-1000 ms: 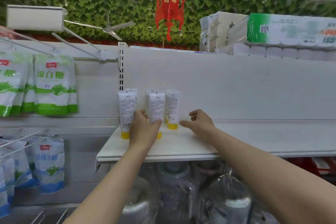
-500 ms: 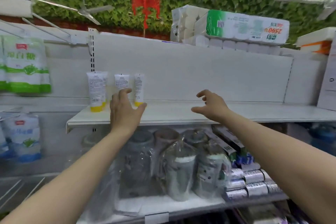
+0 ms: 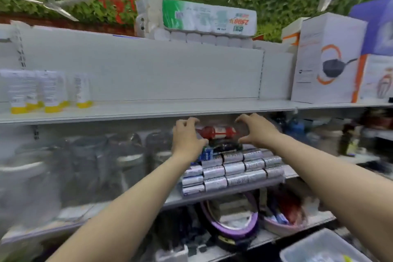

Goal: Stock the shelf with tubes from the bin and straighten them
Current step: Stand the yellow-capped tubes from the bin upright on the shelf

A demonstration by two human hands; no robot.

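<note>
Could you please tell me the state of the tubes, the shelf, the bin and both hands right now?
tubes: upright on yellow caps, close together.
shelf: carries the tubes at its left end.
bin: bottom right, contents too blurred to tell.
left hand: fingers loosely curled, holding nothing.
right hand: fingers loosely curled, holding nothing.

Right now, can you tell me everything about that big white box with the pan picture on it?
The big white box is tall, looks like cardboard, and seems closed. Its front shows a dark pan with a long handle inside an orange ring, tiny print too small to read, and an orange stripe down the right edge. It stands upright on the upper shelf, in front of a white and orange box, with another pictured box close on its right.
</note>
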